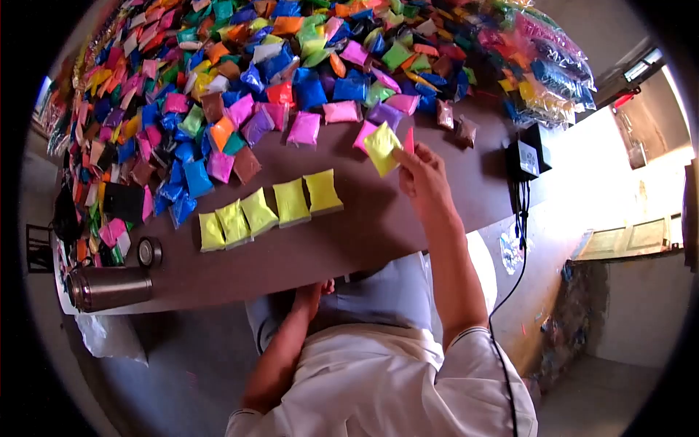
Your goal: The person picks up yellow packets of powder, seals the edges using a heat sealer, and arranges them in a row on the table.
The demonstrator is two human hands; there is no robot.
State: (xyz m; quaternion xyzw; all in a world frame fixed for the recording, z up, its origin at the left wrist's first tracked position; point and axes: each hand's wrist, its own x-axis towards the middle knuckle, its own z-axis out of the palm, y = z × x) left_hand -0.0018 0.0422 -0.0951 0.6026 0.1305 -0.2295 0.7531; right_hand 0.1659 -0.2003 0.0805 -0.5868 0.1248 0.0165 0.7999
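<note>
My right hand (422, 173) is raised over the table, its fingers closed on the edge of a yellow packet (383, 149). A red-pink piece (409, 140) shows beside the fingertips. To the left, several yellow packets stand in a slanting row on the brown table, from the leftmost packet (212, 231) to the rightmost packet (322, 191). My left hand (318, 293) rests low by my lap at the table's front edge, its fingers curled; what it holds, if anything, is too small to tell.
A large heap of coloured packets (309, 89) covers the table's far and left sides. Clear bags of packets (557, 73) lie at the back right. A metal flask (113, 288) and a tape roll (149, 252) are front left. A black box (523, 160) with cables sits at the right edge.
</note>
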